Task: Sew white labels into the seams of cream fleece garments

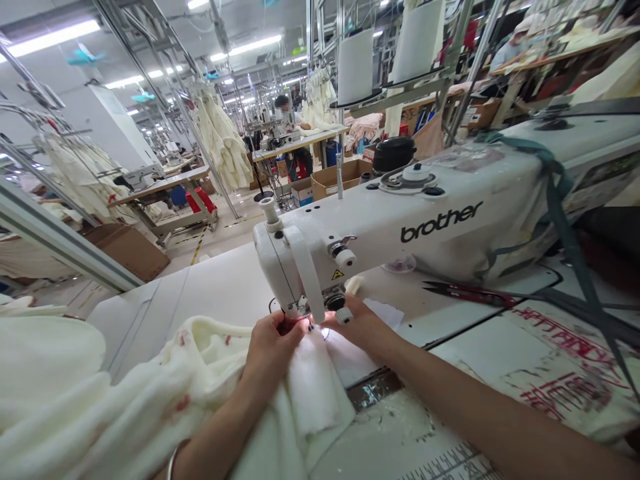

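A white Brother sewing machine (430,220) stands across the table. Under its needle lies cream fleece fabric (150,393) with small red marks, heaped toward the lower left. My left hand (273,347) is closed, pinching the fabric's edge just left of the presser foot. My right hand (357,323) rests on the fabric right of the needle, fingers pressed onto the cloth beneath the machine head. A small lamp lights the needle area brightly.
Red-handled snips (470,293) lie on the table right of the machine. A dark strap (565,220) hangs over the machine's arm. Thread cones (355,67) stand behind. Further back are worktables, hanging cream garments (223,143), cardboard boxes (333,177) and a seated person (285,113).
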Demonstrator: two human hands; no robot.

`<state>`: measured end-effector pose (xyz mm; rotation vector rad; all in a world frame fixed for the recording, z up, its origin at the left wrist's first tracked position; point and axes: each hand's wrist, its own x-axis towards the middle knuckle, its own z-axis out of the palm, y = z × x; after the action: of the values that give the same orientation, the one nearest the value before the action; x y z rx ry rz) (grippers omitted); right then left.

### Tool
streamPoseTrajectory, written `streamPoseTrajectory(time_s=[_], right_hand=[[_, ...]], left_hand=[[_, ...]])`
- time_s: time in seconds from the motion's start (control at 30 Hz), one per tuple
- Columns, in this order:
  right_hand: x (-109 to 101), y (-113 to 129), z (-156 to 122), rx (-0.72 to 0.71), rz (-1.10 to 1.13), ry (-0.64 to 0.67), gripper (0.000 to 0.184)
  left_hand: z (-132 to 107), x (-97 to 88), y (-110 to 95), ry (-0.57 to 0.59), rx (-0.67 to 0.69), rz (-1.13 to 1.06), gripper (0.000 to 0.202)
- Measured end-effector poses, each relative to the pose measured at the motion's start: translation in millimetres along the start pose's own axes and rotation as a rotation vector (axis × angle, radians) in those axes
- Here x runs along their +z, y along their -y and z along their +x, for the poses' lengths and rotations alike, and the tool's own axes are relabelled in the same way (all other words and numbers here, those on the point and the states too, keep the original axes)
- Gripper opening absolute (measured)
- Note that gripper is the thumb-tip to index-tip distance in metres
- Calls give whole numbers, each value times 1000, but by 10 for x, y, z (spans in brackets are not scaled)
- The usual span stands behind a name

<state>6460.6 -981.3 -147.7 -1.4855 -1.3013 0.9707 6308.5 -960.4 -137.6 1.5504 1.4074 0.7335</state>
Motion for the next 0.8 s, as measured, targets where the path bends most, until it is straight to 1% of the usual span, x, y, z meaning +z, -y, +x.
streamPoseTrajectory(time_s=[0.1, 0.17, 0.23, 0.3, 0.33, 0.4, 0.47, 0.5, 0.57, 0.63, 0.7, 0.77, 0.8], right_hand=[[8, 11, -22, 32, 38, 14, 11], [11, 14, -38, 43, 52, 8, 11], [5, 13, -48, 46, 61, 5, 9], [-14, 9, -54, 43, 67, 18, 8], [-27, 8, -59, 39, 68, 31, 8], [-59, 11, -84, 34, 69, 70, 6], [-88, 21, -139, 35, 78, 115, 3], [-99, 29, -179, 36, 89, 135, 4], [-114, 42, -270, 36, 117, 164, 5], [-119, 46, -361, 34, 136, 171, 5], [-117, 36, -430, 29, 127, 157, 9], [-109, 20, -466, 9, 97, 132, 12], [-105, 13, -468, -5, 83, 124, 13]], left_hand=[[-1, -24, -1, 20, 3, 10, 23], [-38, -73, 0, 50, 35, 47, 23], [-119, -145, 1, 75, 79, 122, 24], [-238, -220, -1, 52, 145, 232, 25], [-304, -250, -5, 25, 207, 297, 24], [-420, -277, -14, -7, 398, 422, 23], [-485, -253, -12, 26, 611, 499, 28], [-491, -224, -1, 58, 690, 519, 32], [-463, -147, 43, 123, 774, 538, 42], [-411, -74, 102, 161, 770, 538, 43], [-372, -30, 148, 164, 731, 511, 30], [-363, -27, 156, 136, 713, 468, 14], [-366, -39, 144, 121, 705, 448, 11]])
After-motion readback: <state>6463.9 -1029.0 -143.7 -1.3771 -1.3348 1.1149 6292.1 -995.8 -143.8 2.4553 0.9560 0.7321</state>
